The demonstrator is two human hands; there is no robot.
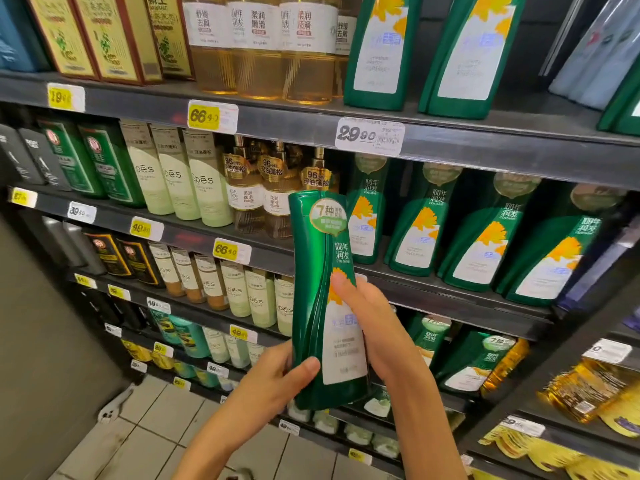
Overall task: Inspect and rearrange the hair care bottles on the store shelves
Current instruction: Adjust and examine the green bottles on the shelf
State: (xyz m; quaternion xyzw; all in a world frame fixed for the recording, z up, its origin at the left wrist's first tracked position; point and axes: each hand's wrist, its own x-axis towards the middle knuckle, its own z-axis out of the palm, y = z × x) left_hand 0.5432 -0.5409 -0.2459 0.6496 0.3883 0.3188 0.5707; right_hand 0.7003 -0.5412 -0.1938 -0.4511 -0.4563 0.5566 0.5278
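Note:
I hold a tall green shampoo bottle (323, 271) with a white label and a yellow leaf upright in front of the shelves, its label facing me. My left hand (277, 379) grips its lower left side, thumb across the front near the base. My right hand (372, 323) wraps the bottle's right side, thumb lying on the label. Behind it, on the second shelf (450, 299), stands a row of matching green bottles (474, 237), with a gap at the row's left end.
Amber pump bottles (256, 192) and pale green tubes (194, 178) stand to the left on the same shelf. Larger green bottles (381, 50) fill the shelf above, price tags (369, 136) on its edge. More bottles line the lower shelves. Tiled floor (145, 445) lies at bottom left.

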